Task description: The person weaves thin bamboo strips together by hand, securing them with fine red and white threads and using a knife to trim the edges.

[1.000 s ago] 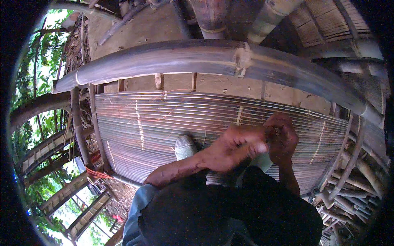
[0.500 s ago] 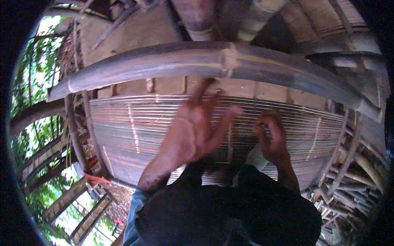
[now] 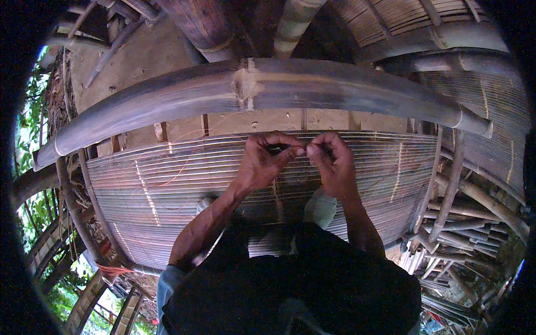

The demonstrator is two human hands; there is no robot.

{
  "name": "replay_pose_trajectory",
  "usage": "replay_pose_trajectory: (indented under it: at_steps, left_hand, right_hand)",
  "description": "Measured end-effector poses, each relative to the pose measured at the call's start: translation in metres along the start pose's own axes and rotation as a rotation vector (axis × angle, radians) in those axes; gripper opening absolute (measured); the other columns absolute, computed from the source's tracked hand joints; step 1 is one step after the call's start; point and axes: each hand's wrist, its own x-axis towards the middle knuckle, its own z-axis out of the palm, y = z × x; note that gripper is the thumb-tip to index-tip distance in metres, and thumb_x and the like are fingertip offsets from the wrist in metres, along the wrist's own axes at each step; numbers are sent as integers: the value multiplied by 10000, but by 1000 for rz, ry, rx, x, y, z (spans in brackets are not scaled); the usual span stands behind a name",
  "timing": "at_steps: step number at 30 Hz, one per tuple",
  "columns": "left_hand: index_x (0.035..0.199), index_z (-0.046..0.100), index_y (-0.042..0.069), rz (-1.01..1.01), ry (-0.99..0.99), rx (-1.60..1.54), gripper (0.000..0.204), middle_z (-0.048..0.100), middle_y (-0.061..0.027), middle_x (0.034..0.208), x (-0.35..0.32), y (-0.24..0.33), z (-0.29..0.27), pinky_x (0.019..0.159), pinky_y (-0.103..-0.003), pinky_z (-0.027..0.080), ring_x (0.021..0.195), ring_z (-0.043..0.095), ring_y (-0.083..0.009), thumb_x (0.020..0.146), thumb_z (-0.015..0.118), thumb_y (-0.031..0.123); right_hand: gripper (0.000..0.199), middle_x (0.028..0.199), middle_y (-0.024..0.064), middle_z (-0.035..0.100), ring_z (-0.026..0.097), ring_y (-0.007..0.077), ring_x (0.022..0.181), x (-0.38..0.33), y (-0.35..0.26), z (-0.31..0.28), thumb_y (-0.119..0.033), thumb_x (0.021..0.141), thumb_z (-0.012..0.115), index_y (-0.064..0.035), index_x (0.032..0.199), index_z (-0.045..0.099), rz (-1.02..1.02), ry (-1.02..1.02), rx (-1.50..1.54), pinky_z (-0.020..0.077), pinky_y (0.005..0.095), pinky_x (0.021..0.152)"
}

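While left hand (image 3: 268, 161) and right hand (image 3: 335, 166) pinch close together over the slats (image 3: 379, 180), presumably for fine control, what they grip is too small to tell; orange thread (image 3: 174, 180) lies loose on the slats, leftward.

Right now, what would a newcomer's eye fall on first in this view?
First, the thick bamboo pole, crossing the upper part of the picture. Next, the left hand and the right hand, close together at the center, in front of the slatted platform.
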Motion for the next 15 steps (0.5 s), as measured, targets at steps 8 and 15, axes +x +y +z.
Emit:
replay_pose_trajectory:
  at_steps: [8,15]
  left_hand:
    - [956,731,-9,-182,184,-91,138,731,-74,869,9,-35,-2,691,-280,545,758,667,-145,847,729,77]
    - [1050,706,-9,-205,34,-209,206,722,-74,943,2,-28,10,768,-291,534,852,647,-124,907,681,137]
  right_hand:
    - [309,911,61,620,616,143,849,12,16,7,-76,872,703,-102,999,423,77,86,373,539,311,740]
    - [312,866,47,543,616,171,891,12,44,12,-54,811,740,-72,932,453,-193,117,-85,524,350,831]
